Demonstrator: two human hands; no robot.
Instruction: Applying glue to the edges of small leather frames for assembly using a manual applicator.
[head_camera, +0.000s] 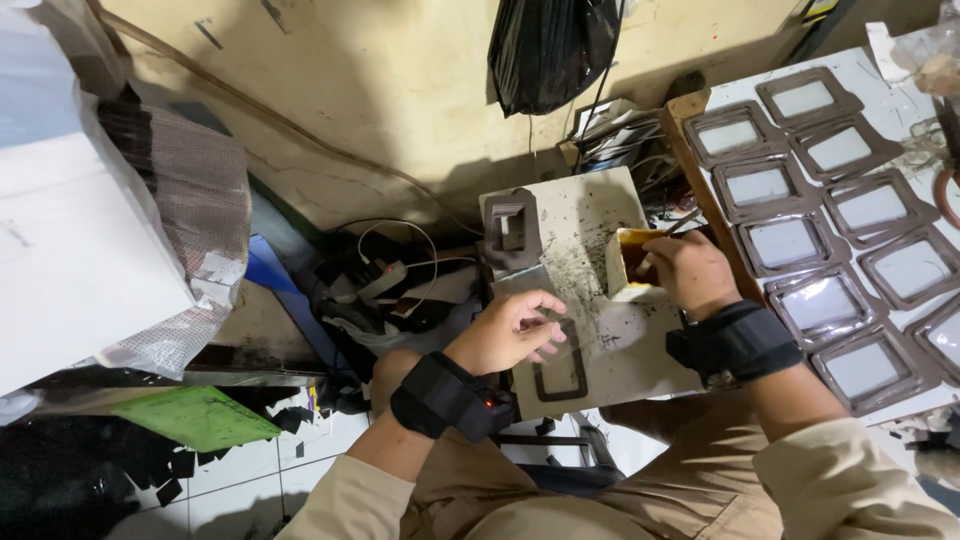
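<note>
Cramped little corner you've got, with a black bag (548, 45) hanging off the yellowish wall and cables (395, 275) piled underneath. The small white board (600, 300) on your lap is doing duty as the desk, and it's smeared with dark specks.

Your left hand (510, 330) lies flat on the dark rectangular frame (562, 372) near the board's front edge, fingers loosely spread and pinning it, not gripping. Keep that pressure even so the frame doesn't skate around.

Your right hand (685, 270) is closed around something at the small yellow-lined tub (628, 262) near the board's right edge. Looks like a brush or stick to me, but I honestly can't tell what's in that grip. If it's glue, I'd say take only a little each time, since that board is already messy enough.

One more finished-looking frame (512, 228) sits at the far left corner of the board. To your right, rows of brown frames with pale centres (790, 245) are laid out on a white sheet (900, 55), so watch your right elbow near them.
</note>
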